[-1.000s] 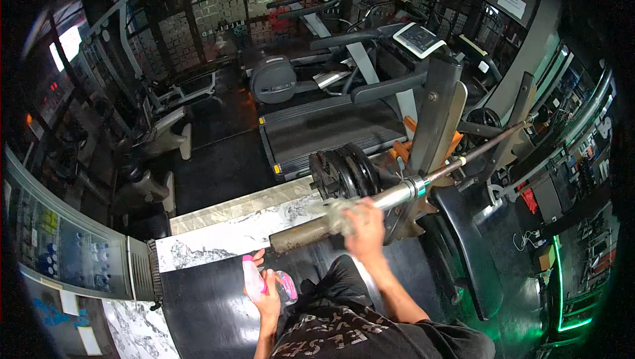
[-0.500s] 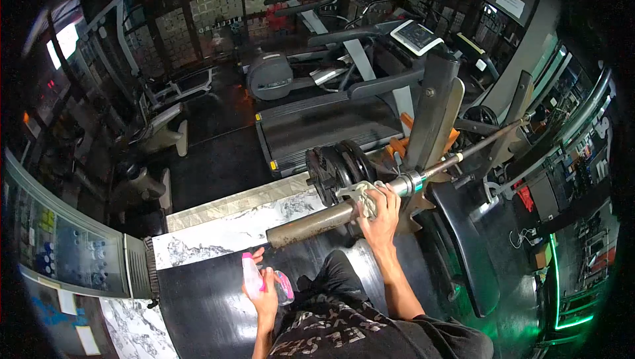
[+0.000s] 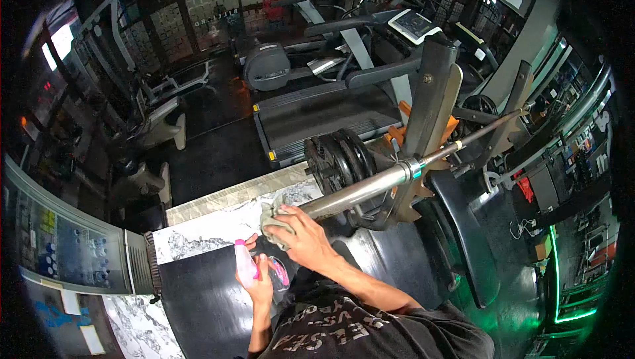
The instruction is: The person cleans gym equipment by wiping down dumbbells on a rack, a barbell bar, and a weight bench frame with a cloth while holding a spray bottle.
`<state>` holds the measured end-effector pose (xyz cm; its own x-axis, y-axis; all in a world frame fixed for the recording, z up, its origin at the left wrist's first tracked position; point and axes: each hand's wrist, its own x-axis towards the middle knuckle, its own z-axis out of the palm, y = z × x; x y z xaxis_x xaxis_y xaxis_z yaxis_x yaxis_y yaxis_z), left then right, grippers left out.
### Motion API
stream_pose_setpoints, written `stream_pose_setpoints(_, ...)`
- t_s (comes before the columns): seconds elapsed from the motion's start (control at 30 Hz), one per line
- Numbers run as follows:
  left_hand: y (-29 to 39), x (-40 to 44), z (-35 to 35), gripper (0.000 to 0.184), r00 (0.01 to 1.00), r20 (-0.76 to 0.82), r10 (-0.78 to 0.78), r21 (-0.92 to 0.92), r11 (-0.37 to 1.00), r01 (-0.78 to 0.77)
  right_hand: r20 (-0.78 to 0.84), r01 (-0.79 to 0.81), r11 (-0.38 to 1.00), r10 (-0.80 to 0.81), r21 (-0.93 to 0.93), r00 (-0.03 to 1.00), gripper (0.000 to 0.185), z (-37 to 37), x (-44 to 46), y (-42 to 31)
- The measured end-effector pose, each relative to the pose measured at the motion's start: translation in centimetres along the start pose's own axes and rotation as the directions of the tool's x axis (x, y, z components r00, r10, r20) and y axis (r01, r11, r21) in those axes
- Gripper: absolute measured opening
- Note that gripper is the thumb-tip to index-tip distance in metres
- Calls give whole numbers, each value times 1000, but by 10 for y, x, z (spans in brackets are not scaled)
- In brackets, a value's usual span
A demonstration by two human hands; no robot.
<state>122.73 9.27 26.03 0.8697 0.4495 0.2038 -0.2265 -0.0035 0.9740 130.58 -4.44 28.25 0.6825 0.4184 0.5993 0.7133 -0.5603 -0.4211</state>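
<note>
My right hand (image 3: 305, 239) holds a crumpled light cloth (image 3: 274, 224) around the near end of the thick metal sleeve of a barbell (image 3: 360, 192). The sleeve's tip is hidden behind the cloth and fingers. Below and to the left, my left hand (image 3: 256, 279) grips a spray bottle (image 3: 245, 261) with a white and pink head, near the cloth but apart from it. The barbell rests on a dark upright (image 3: 430, 104) and runs away to the upper right.
Black weight plates (image 3: 337, 160) hang just behind the sleeve. A black padded bench (image 3: 463, 240) stands at the right of the rack. Beyond are a treadmill (image 3: 331, 121) and other machines. A glass-door fridge (image 3: 66, 246) with bottles is at the left.
My right hand and the cloth have slid along the sleeve from near its collar to its near end, down and left. My left hand still holds the bottle.
</note>
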Motion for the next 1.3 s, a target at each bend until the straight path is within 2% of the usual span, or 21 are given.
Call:
stream_pose_setpoints(0.1,0,1,0,37,1000,-5,5,-52,999,-5,-6,-91,994,91,-66,996,48,-18,-14,30)
stream_pose_setpoints(0.17,-4,-1,-1,36,999,3,34,15,999,-34,-191,-199,952,155,-234,969,51,-44,-30,64)
stream_pose_setpoints(0.23,-7,-4,-3,37,1000,1,12,5,1000,-12,-365,-450,850,340,-275,866,51,-71,-44,95)
stream_pose_setpoints(0.3,-9,-8,-4,38,1000,0,-13,-4,1000,13,-512,-490,792,269,-364,816,44,-91,-48,118)
stream_pose_setpoints(0.37,-11,-8,-4,41,999,1,-34,44,998,34,-550,-525,803,313,-283,775,37,-83,-43,110)
stream_pose_setpoints(0.4,-10,-8,-3,41,999,-2,-35,44,998,35,-471,-443,872,306,-210,827,38,-75,-35,100)
stream_pose_setpoints(0.47,-5,-6,0,44,1000,2,-31,60,998,31,-368,-350,901,244,-255,897,36,-44,-19,66)
stream_pose_setpoints(0.5,-6,-4,0,44,1000,2,-28,63,998,28,-209,-277,953,248,-124,946,41,-31,-13,50)
stream_pose_setpoints(0.57,-8,-3,2,45,1000,11,-10,63,998,10,-64,-5,1000,5,-7,998,46,-6,-3,21)
stream_pose_setpoints(0.6,-8,-2,4,45,1000,12,-7,66,998,7,-33,79,997,-78,5,996,47,3,-1,10)
stream_pose_setpoints(0.63,-7,-2,7,45,1000,0,8,51,999,-8,-5,78,997,-78,-4,997,45,6,-2,6)
stream_pose_setpoints(0.7,-8,1,7,45,999,-18,31,38,999,-30,-9,33,999,-33,2,999,45,3,-6,16)
stream_pose_setpoints(0.77,-13,2,6,46,1000,6,-17,61,998,17,-37,-122,988,119,-98,992,47,-14,-17,36)
stream_pose_setpoints(0.83,-12,2,10,45,998,-12,-64,31,997,65,-205,-317,933,281,-169,938,47,-42,-29,63)
stream_pose_setpoints(0.9,-25,-1,7,43,999,29,-19,137,991,15,-385,-405,861,277,-308,881,45,-78,-34,88)
stream_pose_setpoints(0.93,-29,-2,5,42,999,32,-29,129,991,25,-508,-504,820,323,-272,799,48,-77,-47,113)
stream_pose_setpoints(1.03,-8,-3,13,41,993,15,-115,73,991,113,-573,-546,802,335,-243,748,49,-88,-40,114)
stream_pose_setpoints(1.1,-7,-5,13,41,994,25,-106,92,990,103,-478,-480,835,318,-268,819,49,-66,-29,91)
stream_pose_setpoints(1.17,-7,-5,14,42,994,39,-100,115,989,95,-264,-293,921,224,-259,938,47,-34,-18,64)
stream_pose_setpoints(1.23,-8,-4,14,43,989,42,-139,39,990,137,-43,-59,995,55,-81,998,36,-10,-1,29)
stream_pose_setpoints(1.3,-11,-5,12,44,995,48,-84,52,995,81,-27,7,1000,-8,-19,1000,43,1,9,14)
